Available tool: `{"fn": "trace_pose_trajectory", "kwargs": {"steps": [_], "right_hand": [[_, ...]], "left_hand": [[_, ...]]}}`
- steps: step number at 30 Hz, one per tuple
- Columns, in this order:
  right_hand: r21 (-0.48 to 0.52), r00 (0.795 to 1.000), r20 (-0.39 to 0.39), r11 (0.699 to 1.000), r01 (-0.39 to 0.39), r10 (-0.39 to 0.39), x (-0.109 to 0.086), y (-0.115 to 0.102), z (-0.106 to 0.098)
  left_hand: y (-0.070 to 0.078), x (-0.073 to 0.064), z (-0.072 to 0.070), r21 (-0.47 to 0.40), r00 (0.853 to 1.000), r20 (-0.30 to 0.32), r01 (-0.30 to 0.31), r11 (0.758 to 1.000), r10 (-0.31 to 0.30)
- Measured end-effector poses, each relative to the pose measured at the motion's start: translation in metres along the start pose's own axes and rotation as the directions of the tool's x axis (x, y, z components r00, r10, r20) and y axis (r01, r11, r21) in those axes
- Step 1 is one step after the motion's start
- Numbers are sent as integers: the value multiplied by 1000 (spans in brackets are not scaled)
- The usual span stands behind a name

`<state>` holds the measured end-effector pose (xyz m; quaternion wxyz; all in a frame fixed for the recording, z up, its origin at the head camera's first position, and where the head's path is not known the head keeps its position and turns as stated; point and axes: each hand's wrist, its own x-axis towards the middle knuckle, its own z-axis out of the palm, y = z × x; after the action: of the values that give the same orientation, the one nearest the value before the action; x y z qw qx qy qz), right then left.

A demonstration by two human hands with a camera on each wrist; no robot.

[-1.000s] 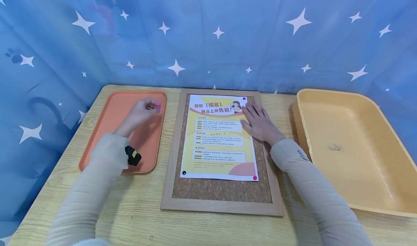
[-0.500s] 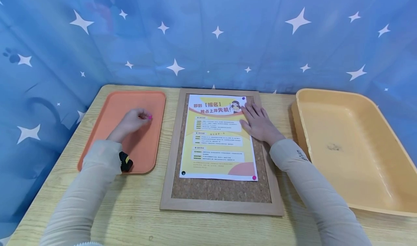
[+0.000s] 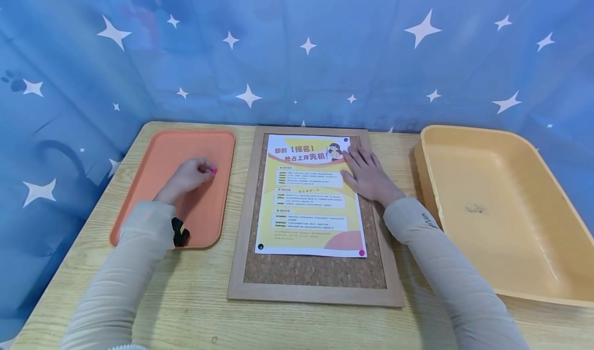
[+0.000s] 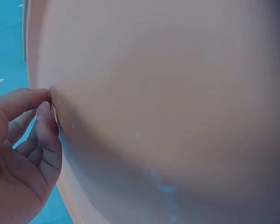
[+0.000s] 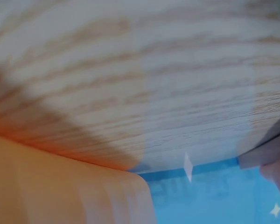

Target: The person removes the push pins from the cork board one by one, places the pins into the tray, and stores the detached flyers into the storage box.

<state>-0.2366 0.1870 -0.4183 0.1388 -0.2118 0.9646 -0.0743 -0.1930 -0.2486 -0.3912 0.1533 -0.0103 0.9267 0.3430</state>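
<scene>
Over the orange tray, my left hand pinches a small pink pushpin between thumb and forefinger. The left wrist view shows those fingertips meeting close to the tray surface; the pin can hardly be made out there. My right hand lies with straight, spread fingers on the right side of a yellow poster and the cork board under it. Round pins hold the poster: a dark one at top right, a black one at bottom left, a pink one at bottom right.
A deep yellow bin stands on the wooden table to the right of the board. The board has a raised wooden frame. Behind the table hangs a blue curtain with white stars.
My left hand has drawn back leftward and down, from near the tray's right rim toward its middle, holding the pink pushpin throughout. The right hand stays in place on the poster.
</scene>
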Motion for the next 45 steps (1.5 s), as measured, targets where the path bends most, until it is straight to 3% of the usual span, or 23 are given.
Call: {"fn": "trace_pose_trajectory", "kwargs": {"steps": [10,18,29,37,45], "right_hand": [[11,1000,13,1000,5,-5,1,0,1],[11,1000,-9,1000,4,-4,0,0,-1],[82,1000,3,996,22,-22,1,1,-5],[128,1000,21,992,7,-10,2,4,-7],[155,1000,9,988,19,-21,-1,2,-14]], "left_hand": [[-3,0,2,19,1000,-1,-14,1000,14],[-2,-1,0,10,1000,1,12,1000,-12],[1,-7,-6,-65,998,30,52,997,-51],[13,-14,-8,-70,1000,22,6,998,-4],[27,-17,0,-58,995,53,-82,995,86]]}}
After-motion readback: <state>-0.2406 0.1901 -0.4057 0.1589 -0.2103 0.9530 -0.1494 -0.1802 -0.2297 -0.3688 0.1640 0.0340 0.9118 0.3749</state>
